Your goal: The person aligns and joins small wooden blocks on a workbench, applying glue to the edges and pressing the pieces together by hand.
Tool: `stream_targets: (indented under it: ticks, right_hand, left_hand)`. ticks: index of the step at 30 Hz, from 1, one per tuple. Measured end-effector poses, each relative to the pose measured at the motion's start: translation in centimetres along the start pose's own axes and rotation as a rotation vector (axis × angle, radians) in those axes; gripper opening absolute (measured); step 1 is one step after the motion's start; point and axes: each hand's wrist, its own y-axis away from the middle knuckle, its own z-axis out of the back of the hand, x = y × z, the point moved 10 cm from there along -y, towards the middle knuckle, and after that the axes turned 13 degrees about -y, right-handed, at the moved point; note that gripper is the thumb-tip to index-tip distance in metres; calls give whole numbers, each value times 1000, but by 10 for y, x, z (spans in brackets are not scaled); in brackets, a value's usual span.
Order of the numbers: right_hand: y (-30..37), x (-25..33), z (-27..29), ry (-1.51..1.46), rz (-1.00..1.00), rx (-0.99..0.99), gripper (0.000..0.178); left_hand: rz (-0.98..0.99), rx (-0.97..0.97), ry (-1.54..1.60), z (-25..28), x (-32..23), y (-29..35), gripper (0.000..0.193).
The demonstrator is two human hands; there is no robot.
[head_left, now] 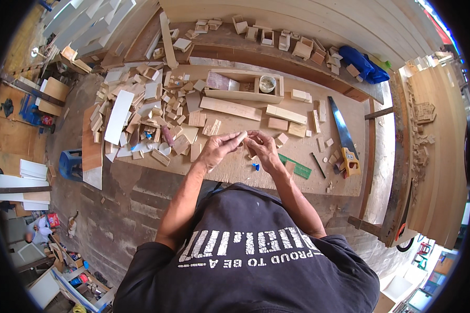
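Note:
Over the near middle of the workbench, my left hand (pixel 219 150) and my right hand (pixel 265 150) come together at the fingertips. Both are closed in a pinch about a small pale wood piece (pixel 243 135), mostly hidden by the fingers. Just below them on the bench lies a small blue scrap (pixel 255 167). A green ruler (pixel 296 166) rests to the right of my right wrist, and beside it is a dark pencil (pixel 317 165). Near my right hand sits a small wood block (pixel 281 139). Left of my left hand lie loose wood offcuts (pixel 181 144).
A handsaw (pixel 343 130) with a yellow handle lies at the bench's right. Behind my hands stands a wooden tray box (pixel 240 95) holding a round tub (pixel 267 84). Offcuts are heaped on the left, and small wooden boxes (pixel 267 37) line the back shelf. A blue stool (pixel 71 165) stands at left.

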Motion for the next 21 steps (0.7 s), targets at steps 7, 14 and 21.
stream_targets:
  ticks: [7, 14, 21]
  right_hand:
    - [1, -15, 12, -342, -63, -65, 28]
    - [8, -18, 10, -308, -116, -94, 24]
    - [0, -25, 19, -250, -81, -51, 25]
  left_hand:
    - [-377, -450, -837, -2, -27, 12, 88]
    - [-414, -499, -907, -5, -30, 18, 84]
    - [-311, -264, -466, -5, -15, 4, 55]
